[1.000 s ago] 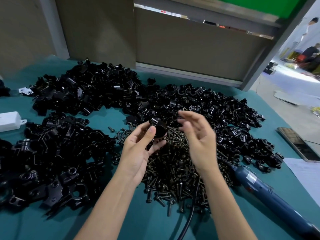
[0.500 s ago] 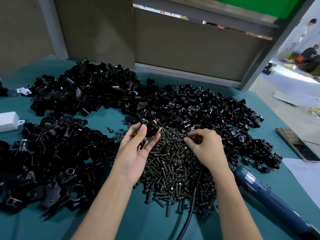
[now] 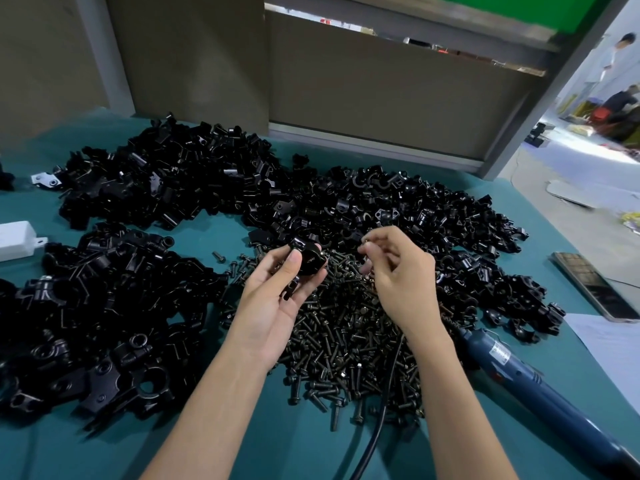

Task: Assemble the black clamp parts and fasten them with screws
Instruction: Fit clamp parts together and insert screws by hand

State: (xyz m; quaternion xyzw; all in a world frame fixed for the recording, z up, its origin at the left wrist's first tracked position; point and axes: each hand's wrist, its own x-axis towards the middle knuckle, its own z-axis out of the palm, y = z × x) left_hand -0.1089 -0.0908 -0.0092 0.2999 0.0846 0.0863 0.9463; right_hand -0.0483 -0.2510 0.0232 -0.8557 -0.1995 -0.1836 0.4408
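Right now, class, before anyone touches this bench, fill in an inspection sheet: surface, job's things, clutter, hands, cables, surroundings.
Surface: teal table cover, largely under parts.
Job's things: black clamp part in hand; clamp heaps left and behind; screw pile centre; blue electric screwdriver lying right.
Clutter: white box at left edge; phone and paper at right.
Hands: left hand holds the clamp part; right hand pinches a small screw.
Cables: black cable runs beside the right forearm to the near edge.
Surroundings: partition wall behind; people far right.
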